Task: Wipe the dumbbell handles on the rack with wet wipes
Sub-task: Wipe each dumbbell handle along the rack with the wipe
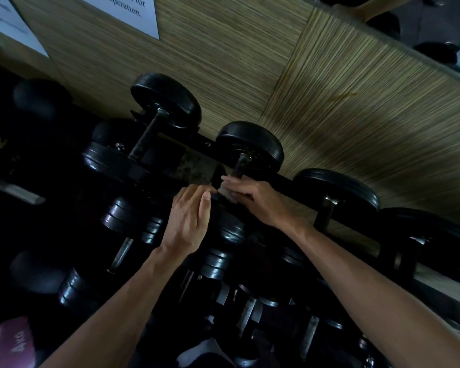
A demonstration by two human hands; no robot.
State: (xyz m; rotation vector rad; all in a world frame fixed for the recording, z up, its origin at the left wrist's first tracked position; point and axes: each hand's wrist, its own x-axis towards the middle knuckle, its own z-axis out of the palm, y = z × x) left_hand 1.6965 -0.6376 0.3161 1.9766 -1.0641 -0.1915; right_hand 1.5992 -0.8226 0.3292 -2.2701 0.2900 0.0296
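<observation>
1. Nearest my view, the low tiers of the rack [436, 288] hold dark dumbbells with dull metal handles; a pink weight [14, 341] marked 4 kg sits at the bottom left corner.
2. Both my forearms reach up over those tiers to the top row, where the work is.
3. My left hand [189, 219] rests with curled fingers on the near black head [229, 229] of the middle dumbbell, steadying it; it holds nothing that I can see.
4. My right hand [252, 200] is closed around the handle [241, 166] of that dumbbell, with a pale wet wipe [227, 193] pinched under the fingers. Only a scrap of wipe shows.
7. To do this step well, I judge I should keep the wipe wrapped fully round the bar, twist as I slide from the near collar to the far head [250, 147], and press into the knurling. The left hand should stop the weight rolling.
8. Beyond, the neighbouring dumbbell handle on the left [146, 139] and another on the right [325, 211] wait on the same row; whether they are clean I cannot tell.
9. Farthest is the striped wall panel [250, 62] with a printed notice [133, 11].
</observation>
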